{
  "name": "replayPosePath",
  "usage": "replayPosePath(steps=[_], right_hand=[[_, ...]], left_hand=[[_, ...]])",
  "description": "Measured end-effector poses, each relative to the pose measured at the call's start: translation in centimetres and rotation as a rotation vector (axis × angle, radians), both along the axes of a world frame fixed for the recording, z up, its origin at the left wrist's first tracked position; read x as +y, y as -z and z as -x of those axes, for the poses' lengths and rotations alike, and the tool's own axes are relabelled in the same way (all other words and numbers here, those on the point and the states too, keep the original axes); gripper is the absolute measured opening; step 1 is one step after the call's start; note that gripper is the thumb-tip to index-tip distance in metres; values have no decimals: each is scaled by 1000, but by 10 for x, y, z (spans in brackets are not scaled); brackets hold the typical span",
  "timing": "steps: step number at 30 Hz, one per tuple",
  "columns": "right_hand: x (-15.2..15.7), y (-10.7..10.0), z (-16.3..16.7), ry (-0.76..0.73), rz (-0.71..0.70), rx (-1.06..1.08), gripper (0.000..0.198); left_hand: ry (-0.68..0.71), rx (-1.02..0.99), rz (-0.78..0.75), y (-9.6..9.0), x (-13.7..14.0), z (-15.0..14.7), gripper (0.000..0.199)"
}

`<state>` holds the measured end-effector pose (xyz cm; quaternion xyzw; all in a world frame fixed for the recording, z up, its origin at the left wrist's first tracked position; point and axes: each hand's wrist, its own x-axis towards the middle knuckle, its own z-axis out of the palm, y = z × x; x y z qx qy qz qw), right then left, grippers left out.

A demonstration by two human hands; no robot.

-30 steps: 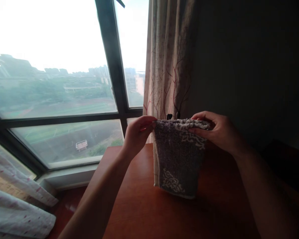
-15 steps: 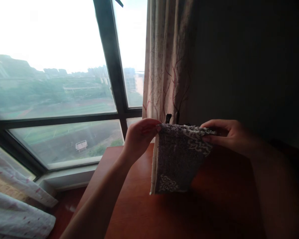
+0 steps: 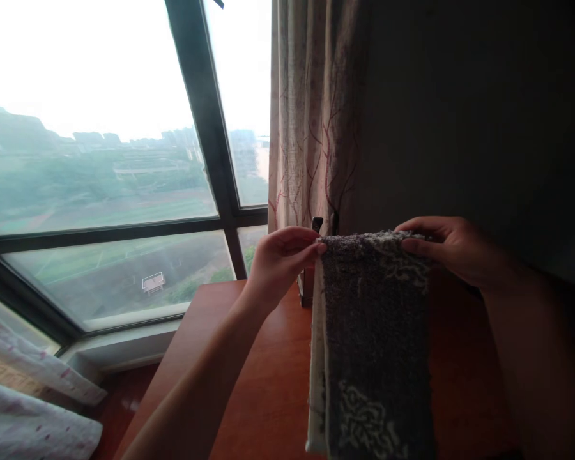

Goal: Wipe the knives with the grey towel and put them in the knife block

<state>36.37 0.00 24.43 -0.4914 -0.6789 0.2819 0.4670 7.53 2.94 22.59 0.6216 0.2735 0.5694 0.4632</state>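
A dark grey towel (image 3: 376, 326) with pale curly patterns at its top right and bottom hangs folded over in front of me, above the table. Its lighter inner side shows along the left edge. My left hand (image 3: 287, 259) pinches the top left corner between thumb and fingers. At the top right corner my right hand (image 3: 453, 246) grips the fold, thumb on the near face and fingers behind. The lower end of the towel runs down to the bottom of the view.
Beneath the towel is a reddish-brown wooden table (image 3: 263, 383). A dark upright object (image 3: 317, 223) stands behind the towel, mostly hidden. A large window (image 3: 100, 160) fills the left, with a patterned curtain (image 3: 311, 115) beside it and a pale curtain (image 3: 33, 421) at lower left.
The towel now hangs longer and closer to me, its lower end further down. Both hands still hold its top corners and have shifted slightly right in view.
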Motion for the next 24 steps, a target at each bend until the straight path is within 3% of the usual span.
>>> replayPosePath(steps=[6,10,16,18,21,24], right_hand=[[40,61,4,-7,14,-162,38],[43,97,9,30,0,-189,35],[-5,144,6,-57,-72,-322,11],[-30,170,5,-98,-27,-381,10],[-64,208,6,-162,123,-472,24],[-82,226,13,-157,209,-522,18]], left_hand=[[-14,70,105,69,41,-7,21],[-67,172,58,108,46,-5,14],[-36,572,-181,150,2,12,11],[46,739,-252,167,-21,17,14],[226,940,-332,192,-52,21,21],[328,1035,-345,203,-65,20,16]])
